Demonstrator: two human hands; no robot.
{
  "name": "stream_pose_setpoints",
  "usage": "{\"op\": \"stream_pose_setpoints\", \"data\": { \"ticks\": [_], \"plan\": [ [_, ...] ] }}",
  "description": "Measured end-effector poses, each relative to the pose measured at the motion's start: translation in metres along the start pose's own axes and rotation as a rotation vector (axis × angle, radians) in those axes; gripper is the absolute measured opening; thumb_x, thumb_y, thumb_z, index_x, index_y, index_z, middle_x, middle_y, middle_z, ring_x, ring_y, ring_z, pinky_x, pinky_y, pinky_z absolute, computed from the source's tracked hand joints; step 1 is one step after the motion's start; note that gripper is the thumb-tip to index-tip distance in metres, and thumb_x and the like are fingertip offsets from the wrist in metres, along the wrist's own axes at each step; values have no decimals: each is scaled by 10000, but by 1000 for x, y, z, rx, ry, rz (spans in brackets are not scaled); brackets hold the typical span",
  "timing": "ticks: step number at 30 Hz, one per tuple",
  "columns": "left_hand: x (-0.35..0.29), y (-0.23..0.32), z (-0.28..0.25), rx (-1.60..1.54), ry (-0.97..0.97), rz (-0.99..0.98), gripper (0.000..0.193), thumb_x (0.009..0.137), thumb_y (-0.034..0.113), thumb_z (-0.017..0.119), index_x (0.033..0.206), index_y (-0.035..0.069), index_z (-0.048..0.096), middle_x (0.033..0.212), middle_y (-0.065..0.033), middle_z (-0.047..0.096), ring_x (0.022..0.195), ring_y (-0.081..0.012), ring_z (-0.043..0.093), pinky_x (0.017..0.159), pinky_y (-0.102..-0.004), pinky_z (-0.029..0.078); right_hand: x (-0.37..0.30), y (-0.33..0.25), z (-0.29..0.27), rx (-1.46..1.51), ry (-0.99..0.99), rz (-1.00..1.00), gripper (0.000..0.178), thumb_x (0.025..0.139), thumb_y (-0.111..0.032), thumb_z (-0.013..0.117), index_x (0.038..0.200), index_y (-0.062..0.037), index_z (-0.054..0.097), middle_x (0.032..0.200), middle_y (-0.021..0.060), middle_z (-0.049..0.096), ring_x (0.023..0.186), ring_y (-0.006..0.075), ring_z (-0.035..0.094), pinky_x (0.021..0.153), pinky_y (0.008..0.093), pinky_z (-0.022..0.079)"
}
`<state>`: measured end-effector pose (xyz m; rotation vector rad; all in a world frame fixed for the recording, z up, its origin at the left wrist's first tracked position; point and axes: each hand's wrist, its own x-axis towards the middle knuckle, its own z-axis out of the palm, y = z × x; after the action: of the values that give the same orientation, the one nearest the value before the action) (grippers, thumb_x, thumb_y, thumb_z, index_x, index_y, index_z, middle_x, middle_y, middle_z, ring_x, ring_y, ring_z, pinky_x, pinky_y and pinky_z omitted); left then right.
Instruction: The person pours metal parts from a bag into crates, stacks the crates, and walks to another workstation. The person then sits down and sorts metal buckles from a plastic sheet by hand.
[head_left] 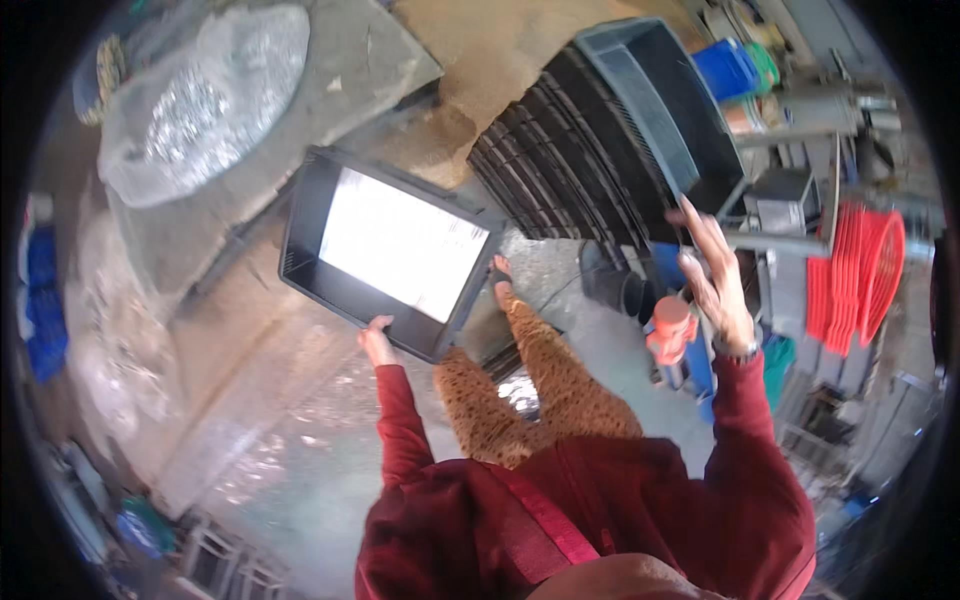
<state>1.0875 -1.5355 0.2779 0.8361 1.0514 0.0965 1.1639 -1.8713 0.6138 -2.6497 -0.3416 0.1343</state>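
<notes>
My left hand [377, 344] grips the near rim of a black plastic crate [345, 290], thumb over the edge and the other fingers mostly hidden. A bright white sheet [400, 240] lies flat in the crate's bottom. At the right my right hand [718, 285] is raised, fingers apart and holding nothing. Its fingertips come close to the near end of a tall stack of nested dark crates [590, 140]; I cannot tell whether they touch. A grey-blue inner wall shows in the stack's top crate [645, 85].
A clear plastic bag [215, 110] of shiny pieces lies on a grey slab [340, 70] at upper left. Red baskets [850, 280] are stacked at right. An orange object [670, 328] stands below my right hand. The floor [330, 500] looks wet.
</notes>
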Motion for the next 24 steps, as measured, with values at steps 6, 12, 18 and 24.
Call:
{"op": "stream_pose_setpoints", "data": {
  "ticks": [6, 12, 18, 24],
  "plan": [
    [-181, 162, 160, 184, -424, 593, 133, 660, 90, 596, 607, 14, 501, 634, 25, 483, 552, -64, 416, 505, -237, 360, -10, -21, -72, 549, 223, -136, 799, 748, -450, 538, 1318, -29, 169, 1330, 151, 265, 1236, 255, 237, 995, 392, 202],
    [-317, 169, 333, 310, -839, 465, 171, 689, 150, 597, 690, 18, 488, 652, -22, 413, 521, -110, 381, 414, -252, 327, 3, 26, -170, 905, 498, 50, 757, 758, -167, 544, 1322, -69, 50, 871, 91, 544, 824, 151, 506, 712, 297, 416],
    [-316, 79, 395, 359, -942, 155, 112, 692, 78, 511, 659, 17, 423, 576, -17, 313, 410, -94, 247, 356, -232, 214, 19, 179, -161, 565, 782, 60, 951, 701, -147, 609, 1254, 99, -124, 924, 217, 530, 649, 198, 542, 608, 286, 469],
    [-293, 41, 395, 576, -767, 106, 88, 673, 42, 471, 681, 12, 389, 581, -15, 289, 408, -89, 235, 352, -236, 196, -12, 173, -125, 986, 560, 443, 999, 715, -229, 606, 1278, -54, -201, 1036, 230, 499, 724, 268, 580, 451, 323, 504]
  ]
}}
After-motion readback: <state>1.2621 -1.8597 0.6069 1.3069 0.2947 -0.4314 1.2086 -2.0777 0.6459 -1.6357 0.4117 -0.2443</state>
